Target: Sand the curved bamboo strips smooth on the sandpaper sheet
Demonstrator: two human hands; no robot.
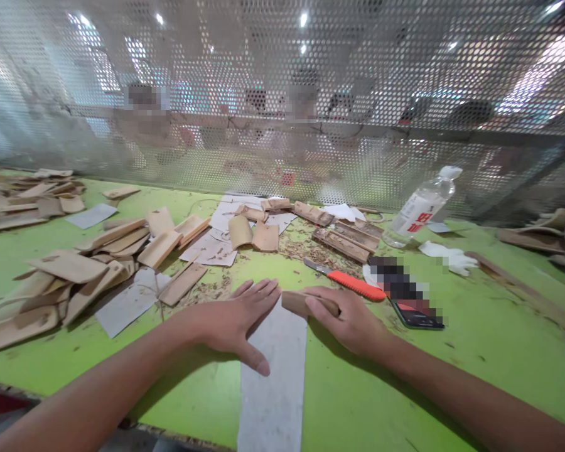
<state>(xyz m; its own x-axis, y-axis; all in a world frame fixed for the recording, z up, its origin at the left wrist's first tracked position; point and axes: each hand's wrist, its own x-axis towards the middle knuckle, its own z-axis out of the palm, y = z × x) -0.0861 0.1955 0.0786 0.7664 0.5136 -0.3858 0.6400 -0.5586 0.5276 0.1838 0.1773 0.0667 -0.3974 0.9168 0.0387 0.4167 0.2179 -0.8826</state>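
Note:
A long white strip, paper-like, lies on the green table and runs toward me past the table's front edge. My left hand rests spread over the strip's far left part, fingers stretched out. My right hand is closed around a brown piece of bamboo or wood at the strip's far right edge; its left end shows beside my left fingertips. Beyond my right hand lies an orange utility knife, its blade pointing left. A phone is to its right.
Curved bamboo pieces are heaped on the left, with more at the back middle and far right. Shavings litter the table. A plastic bottle and a white glove stand near a perforated metal screen; people show behind it.

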